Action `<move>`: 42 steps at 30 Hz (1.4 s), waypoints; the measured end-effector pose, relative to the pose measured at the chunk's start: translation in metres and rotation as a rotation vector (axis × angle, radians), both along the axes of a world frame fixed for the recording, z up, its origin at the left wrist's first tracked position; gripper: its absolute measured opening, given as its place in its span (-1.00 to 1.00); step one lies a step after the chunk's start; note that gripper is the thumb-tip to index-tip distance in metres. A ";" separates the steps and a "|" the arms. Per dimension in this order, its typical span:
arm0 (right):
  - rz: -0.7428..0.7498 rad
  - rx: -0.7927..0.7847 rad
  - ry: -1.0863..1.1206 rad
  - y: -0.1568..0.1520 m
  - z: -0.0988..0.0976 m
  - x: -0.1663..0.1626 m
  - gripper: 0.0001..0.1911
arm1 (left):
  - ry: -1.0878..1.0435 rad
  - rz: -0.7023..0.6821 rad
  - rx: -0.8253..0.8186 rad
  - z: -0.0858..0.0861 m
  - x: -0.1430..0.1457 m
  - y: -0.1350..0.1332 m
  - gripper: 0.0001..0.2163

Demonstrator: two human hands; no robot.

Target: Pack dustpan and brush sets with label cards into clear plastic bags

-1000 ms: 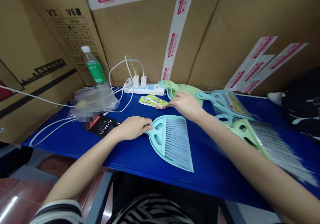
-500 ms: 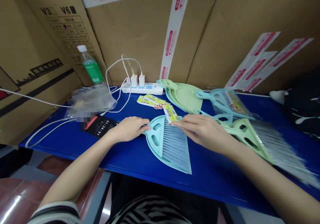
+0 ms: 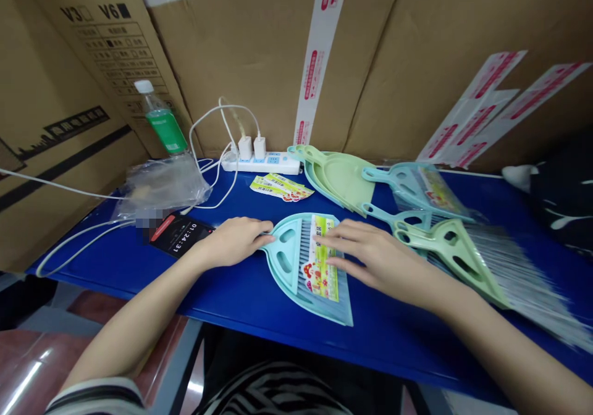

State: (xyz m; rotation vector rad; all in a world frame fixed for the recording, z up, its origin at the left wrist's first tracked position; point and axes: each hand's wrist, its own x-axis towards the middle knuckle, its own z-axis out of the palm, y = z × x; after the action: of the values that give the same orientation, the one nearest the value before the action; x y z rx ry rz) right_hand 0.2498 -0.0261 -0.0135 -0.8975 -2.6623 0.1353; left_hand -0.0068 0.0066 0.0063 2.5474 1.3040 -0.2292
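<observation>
**A:** Cardboard boxes (image 3: 259,63) wall in the whole far side. Why so close?

**B:** They seem to screen off the blue-topped table (image 3: 393,335), turning it into a small bench with everything in reach.

**A:** And the stack of pale green plastic dustpans (image 3: 343,180), with the green long-bristled brush (image 3: 463,260) to its right?

**B:** They sit far and right, off the near middle. That spot looks reserved for one piece at a time.

**A:** Meaning the light blue plastic hand brush (image 3: 293,251)?

**B:** Yes. It lies flat near the front edge, handle pointing left. The left hand (image 3: 236,242) rests on the handle end with its fingers together. I cannot tell whether they wrap around it. I judge that it steadies the brush.

**A:** And the right hand (image 3: 375,260)?

**B:** It lies flat with its fingers spread. The fingertips press a yellow-green printed paper label (image 3: 322,267) onto the grey bristles, probably to hold it straight.

**A:** Are there more of those?

**B:** A small fan of matching labels (image 3: 278,186) lies farther back. It is just this side of the white power strip (image 3: 262,163) and easy for the right hand to reach.
</observation>
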 end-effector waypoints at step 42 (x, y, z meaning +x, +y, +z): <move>-0.324 0.232 -0.273 0.016 -0.018 0.027 -0.44 | -0.060 -0.027 0.049 -0.007 0.004 -0.002 -0.72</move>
State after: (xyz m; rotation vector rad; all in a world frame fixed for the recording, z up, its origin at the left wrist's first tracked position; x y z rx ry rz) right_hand 0.2764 -0.0100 -0.0311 -1.3277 -2.6487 -0.3894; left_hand -0.0032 0.0044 -0.0009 2.5932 1.2688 -0.1262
